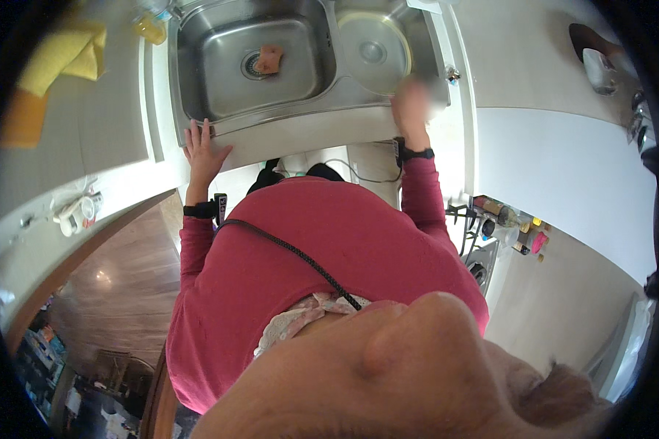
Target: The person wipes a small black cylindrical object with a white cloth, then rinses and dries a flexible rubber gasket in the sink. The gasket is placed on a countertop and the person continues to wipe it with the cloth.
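Note:
My left hand (204,153) rests with its fingers spread at the front left corner of the stainless steel sink (274,118). Nothing is in it. Over the front right corner of the sink is my right hand (411,112), its fingers blurred. A pale smear beside those fingers is too blurred to tell as a held thing or as counter. In the large left basin, an orange-pink sponge (269,59) lies partly over the drain strainer (250,66). The smaller right basin holds a round, yellowish-rimmed shape (405,41), perhaps a bowl or lid.
Yellow cloth (68,57) and an orange cloth or sponge (24,118) lie on the left counter. A bottle of yellow liquid (151,28) stands behind the sink's left corner. Several bottles and jars (513,225) are beside the stove (482,263) at right. A thin cable (362,176) hangs below the sink.

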Tool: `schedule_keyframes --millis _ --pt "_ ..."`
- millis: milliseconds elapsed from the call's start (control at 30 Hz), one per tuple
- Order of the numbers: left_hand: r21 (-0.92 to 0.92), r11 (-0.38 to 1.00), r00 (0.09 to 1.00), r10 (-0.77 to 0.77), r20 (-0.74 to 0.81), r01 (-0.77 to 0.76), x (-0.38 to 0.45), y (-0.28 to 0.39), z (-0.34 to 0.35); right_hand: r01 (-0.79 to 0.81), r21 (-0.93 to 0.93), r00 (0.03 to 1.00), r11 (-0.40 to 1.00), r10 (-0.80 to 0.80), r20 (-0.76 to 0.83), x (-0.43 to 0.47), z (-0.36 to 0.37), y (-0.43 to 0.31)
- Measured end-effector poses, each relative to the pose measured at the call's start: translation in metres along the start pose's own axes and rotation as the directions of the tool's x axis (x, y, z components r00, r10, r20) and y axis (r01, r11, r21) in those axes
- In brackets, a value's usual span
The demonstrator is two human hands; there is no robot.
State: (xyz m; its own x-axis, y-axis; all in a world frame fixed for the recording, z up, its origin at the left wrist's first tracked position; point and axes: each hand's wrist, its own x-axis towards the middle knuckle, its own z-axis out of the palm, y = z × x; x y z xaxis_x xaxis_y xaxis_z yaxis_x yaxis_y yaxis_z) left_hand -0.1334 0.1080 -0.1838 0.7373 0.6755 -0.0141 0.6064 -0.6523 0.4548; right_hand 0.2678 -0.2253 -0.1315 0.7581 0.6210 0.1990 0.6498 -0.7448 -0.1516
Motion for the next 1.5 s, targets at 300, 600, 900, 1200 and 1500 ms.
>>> schedule_keyframes --millis 300,600,900,1200,1500 --pt "0.159 0.980 0.975 -0.148 0.165 0.122 0.012 0.023 -0.002 0.319 0.120 0.646 0.940 -0.308 0.698 0.111 0.124 0.013" --pt "0.189 0.971 0.968 -0.179 0.178 0.144 0.014 0.020 0.002 0.015 0.047 0.272 0.999 -0.050 0.961 0.143 0.141 0.029" --pt "0.165 0.975 0.966 -0.177 0.187 0.147 0.010 0.016 0.001 0.052 0.264 0.145 0.963 -0.269 0.952 0.142 0.200 0.034" --pt "0.158 0.973 0.960 -0.197 0.196 0.168 0.011 0.016 0.003 0.216 0.592 -0.034 0.776 -0.600 0.799 0.156 0.196 0.035" --pt "0.133 0.982 0.978 -0.151 0.143 0.132 0.011 0.019 0.001 0.215 0.326 0.826 0.921 -0.349 0.443 0.189 0.001 0.024"
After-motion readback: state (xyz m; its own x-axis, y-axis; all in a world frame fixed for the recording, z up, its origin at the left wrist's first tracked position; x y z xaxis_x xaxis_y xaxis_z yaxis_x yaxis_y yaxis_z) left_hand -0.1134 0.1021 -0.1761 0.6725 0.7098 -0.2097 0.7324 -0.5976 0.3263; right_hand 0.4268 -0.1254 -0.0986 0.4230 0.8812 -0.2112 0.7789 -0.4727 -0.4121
